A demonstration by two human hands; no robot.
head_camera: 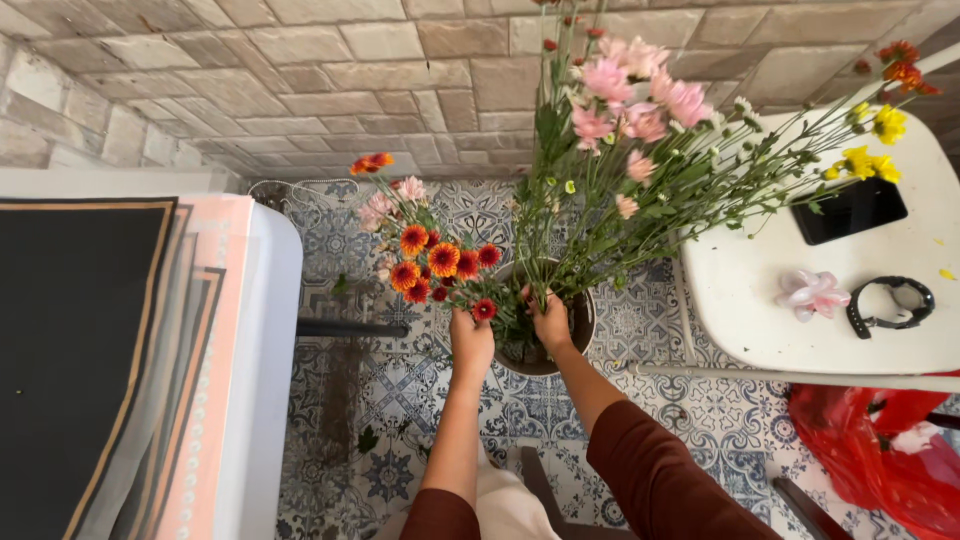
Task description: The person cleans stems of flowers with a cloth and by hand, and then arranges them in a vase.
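Maroon sleeves point(655, 475) reach toward twelve o'clock: left hand point(471, 342) grasps orange-red chrysanthemum stems point(440, 262), right hand point(551, 322) clenches green stems point(575, 255) over the dark bucket point(583, 322); a black watch point(890, 303) lies at three o'clock.

wall point(330, 70): rough matt stone | floor point(420, 400): glossy patterned tile | table point(760, 300): smooth white plastic | bag point(880, 450): shiny red plastic

Rear boundary: a wall of beige rectangular stone-look blocks point(330, 80), evenly lit by soft daylight. Floor: blue-and-white patterned ceramic tiles point(700, 420), with scattered green leaf scraps. Left side: a white desk point(262, 340) carrying stacked black and pink sheets with tan borders point(150, 330). Right side: a white rounded plastic desk point(760, 300). A red plastic bag point(880, 450) lies on the floor beneath it.
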